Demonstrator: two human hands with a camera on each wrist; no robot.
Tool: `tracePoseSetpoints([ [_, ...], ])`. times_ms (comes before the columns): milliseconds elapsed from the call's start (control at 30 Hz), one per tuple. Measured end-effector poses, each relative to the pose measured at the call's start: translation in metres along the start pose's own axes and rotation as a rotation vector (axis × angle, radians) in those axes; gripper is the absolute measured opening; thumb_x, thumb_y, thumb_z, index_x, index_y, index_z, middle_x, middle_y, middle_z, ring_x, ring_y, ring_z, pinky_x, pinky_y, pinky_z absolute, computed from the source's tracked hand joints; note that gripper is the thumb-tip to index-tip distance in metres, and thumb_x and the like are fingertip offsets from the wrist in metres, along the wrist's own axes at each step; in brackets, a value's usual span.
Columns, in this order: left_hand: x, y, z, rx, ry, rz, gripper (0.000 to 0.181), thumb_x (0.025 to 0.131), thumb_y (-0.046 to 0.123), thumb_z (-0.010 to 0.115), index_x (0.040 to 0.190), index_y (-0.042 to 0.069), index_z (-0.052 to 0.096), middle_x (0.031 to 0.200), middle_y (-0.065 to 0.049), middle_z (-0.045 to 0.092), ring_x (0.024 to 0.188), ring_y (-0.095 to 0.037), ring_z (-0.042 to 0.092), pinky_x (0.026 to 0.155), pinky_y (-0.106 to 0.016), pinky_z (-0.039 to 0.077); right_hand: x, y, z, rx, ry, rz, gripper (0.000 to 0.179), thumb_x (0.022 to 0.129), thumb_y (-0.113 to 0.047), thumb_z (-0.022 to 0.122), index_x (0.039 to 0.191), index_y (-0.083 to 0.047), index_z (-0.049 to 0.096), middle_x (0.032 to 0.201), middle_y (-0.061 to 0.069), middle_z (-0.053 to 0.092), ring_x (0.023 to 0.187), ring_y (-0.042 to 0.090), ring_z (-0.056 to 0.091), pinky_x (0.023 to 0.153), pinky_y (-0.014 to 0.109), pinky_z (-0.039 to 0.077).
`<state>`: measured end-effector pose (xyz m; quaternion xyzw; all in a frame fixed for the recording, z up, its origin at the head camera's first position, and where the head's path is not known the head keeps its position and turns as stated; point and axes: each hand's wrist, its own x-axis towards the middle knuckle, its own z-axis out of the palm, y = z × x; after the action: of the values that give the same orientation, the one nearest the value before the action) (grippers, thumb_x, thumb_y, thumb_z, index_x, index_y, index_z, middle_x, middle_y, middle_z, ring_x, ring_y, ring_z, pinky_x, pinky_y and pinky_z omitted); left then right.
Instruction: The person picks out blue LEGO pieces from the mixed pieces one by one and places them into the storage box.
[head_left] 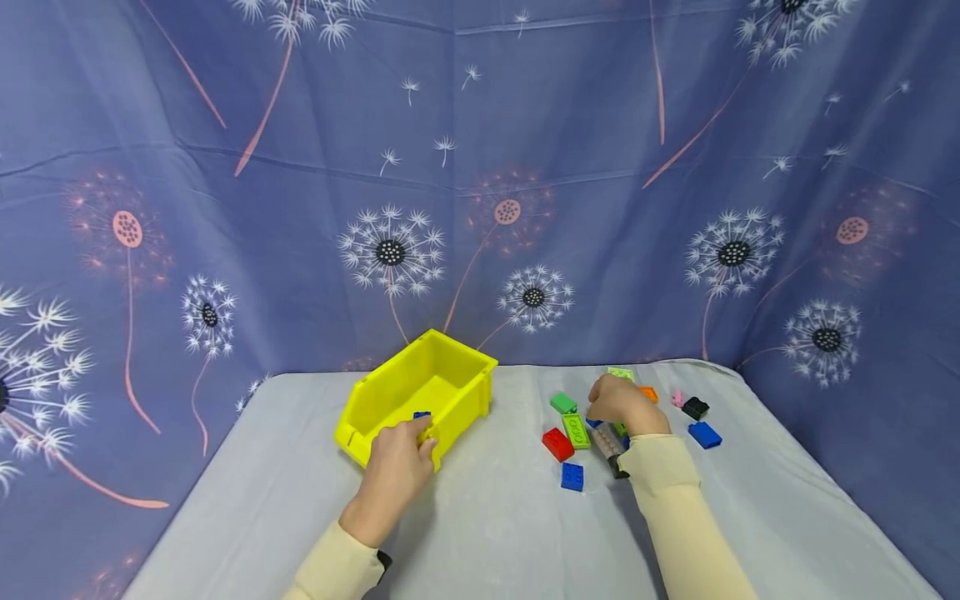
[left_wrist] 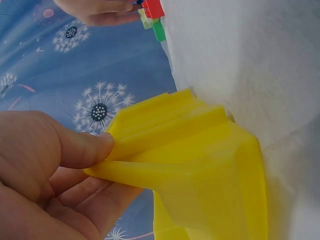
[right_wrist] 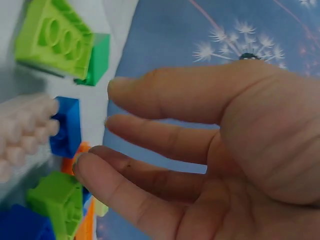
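Note:
My left hand pinches the near rim of a yellow plastic bin, thumb on one side and fingers on the other in the left wrist view. A small blue brick shows inside the bin, partly behind that hand. My right hand hovers over scattered toy bricks, with nothing seen between its fingers. In the right wrist view its thumb and fingers are apart, close to a blue brick, a pale studded brick and a lime green brick. Another lime brick lies against a green brick.
Near the right hand lie a red brick and a blue brick. Farther right are an orange brick, a small pink piece, a black piece and another blue brick. A dandelion-patterned curtain hangs behind the white-covered table.

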<state>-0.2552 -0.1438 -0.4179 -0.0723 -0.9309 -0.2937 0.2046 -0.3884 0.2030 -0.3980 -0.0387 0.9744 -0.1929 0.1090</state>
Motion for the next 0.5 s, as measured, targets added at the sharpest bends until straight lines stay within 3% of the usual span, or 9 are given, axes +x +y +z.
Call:
tracePoseSetpoints([
  [167, 0.000, -0.001, -0.003, -0.006, -0.025, -0.029, 0.033, 0.092, 0.005, 0.076, 0.125, -0.002, 0.073, 0.114, -0.020, 0.075, 0.099, -0.034, 0.073, 0.079, -0.044, 0.061, 0.008, 0.000, 0.005, -0.035, -0.007, 0.033, 0.023, 0.086, -0.009, 0.076, 0.106, 0.004, 0.075, 0.108, 0.018, 0.073, 0.092, 0.029, 0.064, 0.082, 0.046, 0.058],
  [367, 0.001, 0.000, 0.000, -0.015, -0.012, 0.001, 0.032, 0.092, 0.005, 0.076, 0.123, -0.002, 0.073, 0.112, -0.021, 0.075, 0.100, -0.036, 0.073, 0.081, -0.046, 0.061, 0.010, 0.002, 0.009, -0.024, -0.051, 0.013, 0.025, 0.086, -0.002, 0.071, 0.109, 0.004, 0.075, 0.109, 0.018, 0.073, 0.093, 0.030, 0.064, 0.081, 0.047, 0.058],
  [500, 0.001, -0.002, -0.001, -0.006, -0.002, 0.010, 0.032, 0.091, 0.004, 0.077, 0.121, -0.002, 0.074, 0.111, -0.020, 0.076, 0.098, -0.035, 0.073, 0.080, -0.045, 0.061, 0.012, 0.003, 0.016, 0.001, -0.043, -0.009, 0.018, 0.086, 0.000, 0.069, 0.102, 0.000, 0.077, 0.101, 0.013, 0.072, 0.085, 0.027, 0.063, 0.076, 0.043, 0.058],
])
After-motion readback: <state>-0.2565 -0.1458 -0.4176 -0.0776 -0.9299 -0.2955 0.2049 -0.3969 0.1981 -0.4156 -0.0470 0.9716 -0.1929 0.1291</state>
